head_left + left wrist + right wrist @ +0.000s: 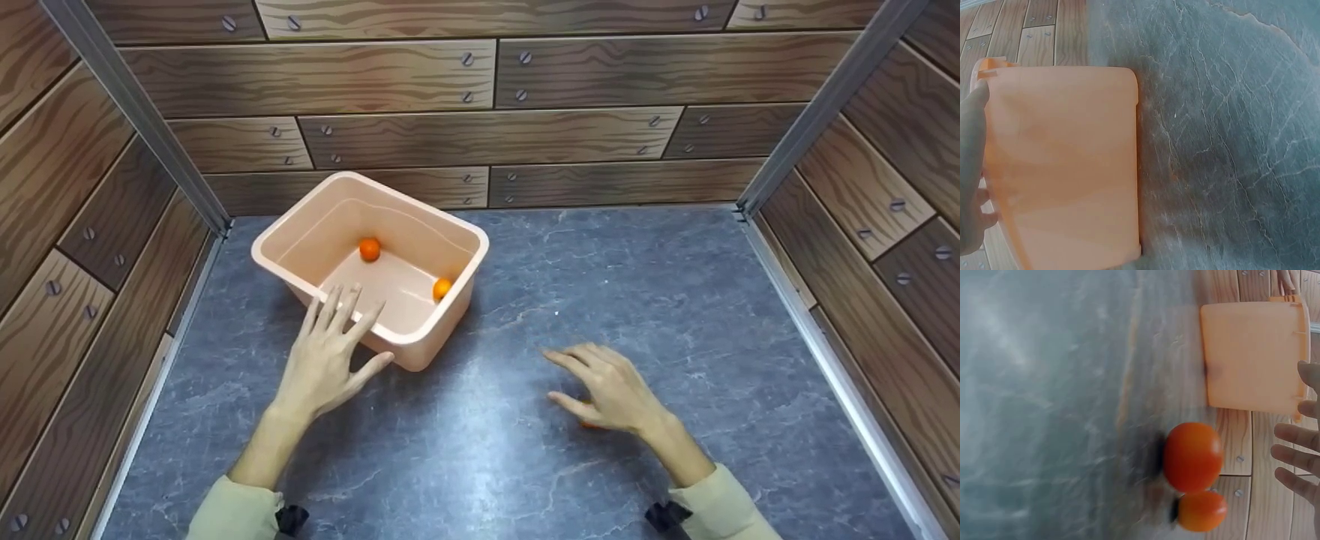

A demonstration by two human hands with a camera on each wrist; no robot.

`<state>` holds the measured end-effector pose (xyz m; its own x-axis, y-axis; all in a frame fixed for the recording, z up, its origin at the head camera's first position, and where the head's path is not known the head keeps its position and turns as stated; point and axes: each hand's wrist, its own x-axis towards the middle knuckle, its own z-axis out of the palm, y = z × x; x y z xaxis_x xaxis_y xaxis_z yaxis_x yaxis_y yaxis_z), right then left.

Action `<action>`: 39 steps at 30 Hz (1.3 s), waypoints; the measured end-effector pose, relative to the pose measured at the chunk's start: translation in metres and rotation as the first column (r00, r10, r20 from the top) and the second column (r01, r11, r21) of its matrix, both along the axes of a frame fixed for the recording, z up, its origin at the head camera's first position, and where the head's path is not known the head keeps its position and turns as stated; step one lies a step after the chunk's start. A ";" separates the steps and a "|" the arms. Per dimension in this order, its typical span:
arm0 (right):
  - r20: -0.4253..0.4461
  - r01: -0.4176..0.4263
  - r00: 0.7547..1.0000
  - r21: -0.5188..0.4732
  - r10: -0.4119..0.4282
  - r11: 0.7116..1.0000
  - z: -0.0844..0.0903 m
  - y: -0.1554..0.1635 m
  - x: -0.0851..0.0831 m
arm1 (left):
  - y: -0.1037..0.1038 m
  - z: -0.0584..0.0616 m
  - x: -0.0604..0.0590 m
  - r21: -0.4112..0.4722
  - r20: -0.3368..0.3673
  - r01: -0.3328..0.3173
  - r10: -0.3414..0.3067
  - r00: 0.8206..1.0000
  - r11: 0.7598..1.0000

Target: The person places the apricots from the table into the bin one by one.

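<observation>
Toward the left rear of the grey marbled tabletop (637, 277), a pale peach bin (405, 225) stands upright and turned at an angle, a red-orange ball (369, 249) by its back wall and an orange ball (442, 289) against its right side. The left hand (322, 364) spreads its straight fingers over the bin's near rim, thumb held out; whether the palm touches the rim cannot be told. Well to the right, the right hand (615, 386) hovers with fingers extended and parted from the thumb, a sliver of orange showing just beneath it. From the right wrist, a larger red ball (1192, 457) and a smaller orange one (1202, 511) sit side by side on the tabletop, apart from the fingers; their contact with each other is unclear. Pale sleeves (236, 510) cover both forearms, and wood-plank panels (397, 79) rise behind.
</observation>
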<state>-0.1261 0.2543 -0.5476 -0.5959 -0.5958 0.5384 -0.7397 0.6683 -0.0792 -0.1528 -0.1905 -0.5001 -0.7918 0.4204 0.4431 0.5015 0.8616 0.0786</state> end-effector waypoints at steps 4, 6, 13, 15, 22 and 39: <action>-0.004 0.020 1.000 0.033 -0.020 0.999 -0.007 0.006 0.002 | -0.001 -0.001 0.001 -0.001 0.000 -0.002 0.002 1.000 1.000; 0.013 0.030 0.999 0.044 -0.031 0.999 -0.009 0.010 0.004 | -0.001 -0.001 0.000 -0.005 0.002 -0.002 0.002 1.000 1.000; 0.095 0.090 0.990 0.100 -0.100 0.991 -0.017 0.020 0.017 | -0.001 0.000 0.000 -0.012 0.016 -0.005 0.005 1.000 1.000; 0.107 0.105 0.987 0.115 -0.117 0.988 -0.020 0.022 0.020 | 0.000 0.000 0.000 -0.012 0.015 -0.004 0.004 1.000 1.000; 0.135 0.119 0.981 0.159 -0.141 0.980 -0.028 0.027 0.029 | 0.000 0.000 0.000 -0.005 0.007 0.000 0.000 1.000 1.000; 0.113 0.117 0.984 0.174 -0.138 0.978 -0.040 0.036 0.037 | 0.000 -0.001 0.000 0.006 -0.010 0.006 -0.006 1.000 1.000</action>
<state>-0.0889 0.2905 -0.5876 -0.7287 -0.5853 0.3556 -0.6389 0.7680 -0.0450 -0.1527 -0.1903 -0.5012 -0.7848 0.4220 0.4539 0.5071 0.8583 0.0788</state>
